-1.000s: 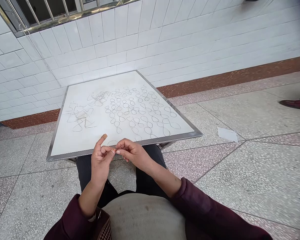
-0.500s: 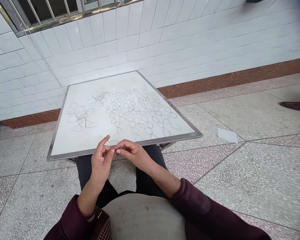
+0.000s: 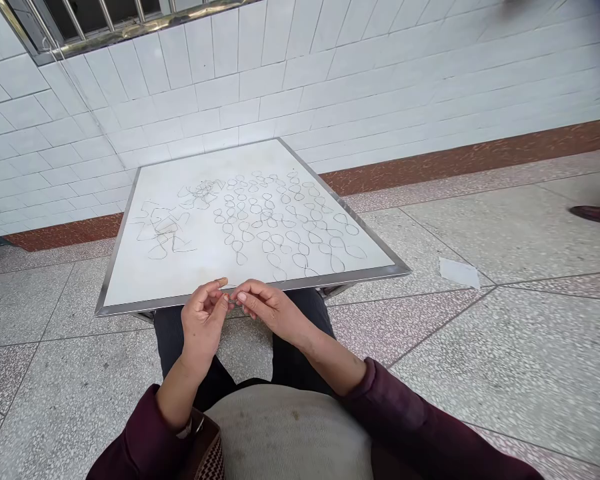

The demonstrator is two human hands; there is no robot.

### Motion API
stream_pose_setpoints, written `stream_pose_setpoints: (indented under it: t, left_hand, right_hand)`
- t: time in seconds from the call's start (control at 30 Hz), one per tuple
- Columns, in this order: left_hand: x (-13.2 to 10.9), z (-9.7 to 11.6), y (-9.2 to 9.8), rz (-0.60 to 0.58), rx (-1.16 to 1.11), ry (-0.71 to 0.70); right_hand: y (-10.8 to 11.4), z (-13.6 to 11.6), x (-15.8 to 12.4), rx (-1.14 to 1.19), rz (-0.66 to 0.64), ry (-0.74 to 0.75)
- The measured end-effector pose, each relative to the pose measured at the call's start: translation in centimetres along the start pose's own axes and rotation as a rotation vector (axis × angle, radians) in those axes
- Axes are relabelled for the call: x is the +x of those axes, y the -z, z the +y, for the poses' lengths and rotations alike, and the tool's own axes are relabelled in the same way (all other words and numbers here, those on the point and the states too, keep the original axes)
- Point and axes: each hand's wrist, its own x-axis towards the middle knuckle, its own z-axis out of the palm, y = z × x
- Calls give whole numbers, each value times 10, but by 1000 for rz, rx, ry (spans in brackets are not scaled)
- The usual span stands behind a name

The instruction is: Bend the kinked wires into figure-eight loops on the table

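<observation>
My left hand (image 3: pixel 203 320) and my right hand (image 3: pixel 265 307) meet fingertip to fingertip just above the near edge of a white board with a metal rim (image 3: pixel 145 303). Both pinch a thin wire piece (image 3: pixel 229 295) between thumb and fingers; its shape is hard to make out. On the board lie several bent wire loops (image 3: pixel 280 223) laid out in rows. A looser tangle of wire (image 3: pixel 163 230) sits to their left. The board rests over my knees in dark trousers.
A white tiled wall with a red-brown skirting runs behind the board. Speckled stone floor surrounds me. A scrap of white paper (image 3: pixel 459 272) lies on the floor to the right. Someone's dark red shoe (image 3: pixel 597 213) shows at the right edge.
My left forefinger, raised a second ago, has curled down onto the wire. Both hands stay together at the board's near edge. The view has shifted slightly.
</observation>
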Motion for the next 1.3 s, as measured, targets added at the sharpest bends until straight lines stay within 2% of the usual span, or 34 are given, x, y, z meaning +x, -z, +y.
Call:
stream_pose_setpoints:
  t: [0.13, 0.33, 0.5, 0.63, 0.7, 0.77, 0.87, 0.93, 1.0, 1.07, 1.2, 1.3]
  left_hand:
    - [0, 2, 0, -25, -4, 40]
    - [1, 0, 4, -18, 109, -17]
    - [-1, -2, 3, -16, 95, -50]
    - [1, 3, 2, -44, 56, -18]
    - [5, 3, 7, -77, 26, 5]
    - [11, -1, 17, -64, -37, 20]
    - [15, -19, 31, 45, -192, 73]
    - [11, -34, 33, 46, -281, 142]
    - [3, -46, 28, -32, -331, 196]
    - [-7, -52, 17, -86, -399, 184]
    - [-18, -47, -4, -73, -502, 100]
    - [-19, -40, -10, -47, -517, 80]
  right_hand:
    - [1, 5, 1, 96, -7, -65]
    - [2, 4, 2, 32, 17, -79]
    - [3, 0, 2, 38, -25, -135]
    - [2, -1, 1, 58, -11, -156]
    - [1, 0, 1, 98, 34, -157]
    - [0, 2, 2, 153, 113, -134]
    - [-2, 5, 5, 214, 247, -83]
    - [-4, 7, 7, 235, 312, -63]
    - [-5, 8, 9, 251, 350, -47]
    - [-6, 8, 9, 262, 378, -32]
    - [-8, 8, 10, 254, 407, -24]
    - [-10, 8, 10, 235, 407, -35]
